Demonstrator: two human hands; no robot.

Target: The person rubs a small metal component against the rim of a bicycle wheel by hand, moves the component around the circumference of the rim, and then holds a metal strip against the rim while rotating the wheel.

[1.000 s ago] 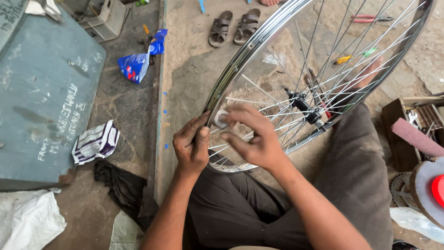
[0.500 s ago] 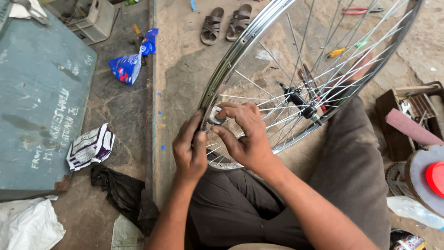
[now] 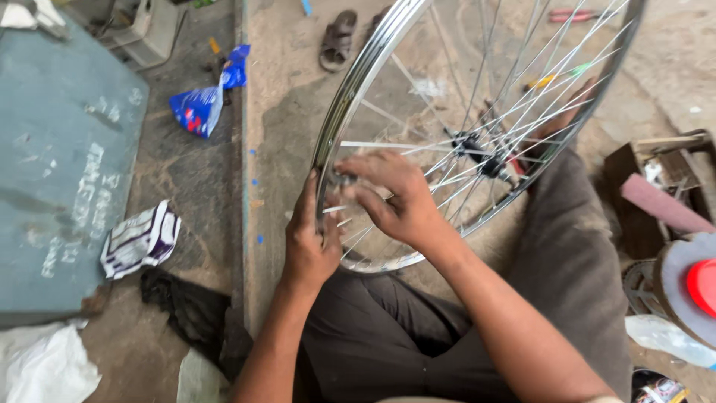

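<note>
A shiny bicycle wheel rim (image 3: 358,82) with thin metal spokes (image 3: 514,97) and a dark hub (image 3: 481,153) stands tilted against my knees. My left hand (image 3: 307,239) grips the rim's lower left edge from outside. My right hand (image 3: 391,198) reaches through from inside the rim, fingers pinched on a small metal piece, probably a spoke tool, at a spoke end by the rim. What it is exactly stays hidden under my fingers. Both hands nearly touch each other.
A grey-green metal sheet (image 3: 60,172) lies at left, with a blue plastic bag (image 3: 205,101), a white-purple packet (image 3: 142,239) and a black rag (image 3: 186,306) beside it. A sandal (image 3: 337,37) lies beyond the wheel. A wooden box (image 3: 656,194) and a red-capped drum (image 3: 693,287) sit at right.
The view has shifted slightly; my hands keep the same hold at the rim, with the right fingers turning a little at the spoke end.
</note>
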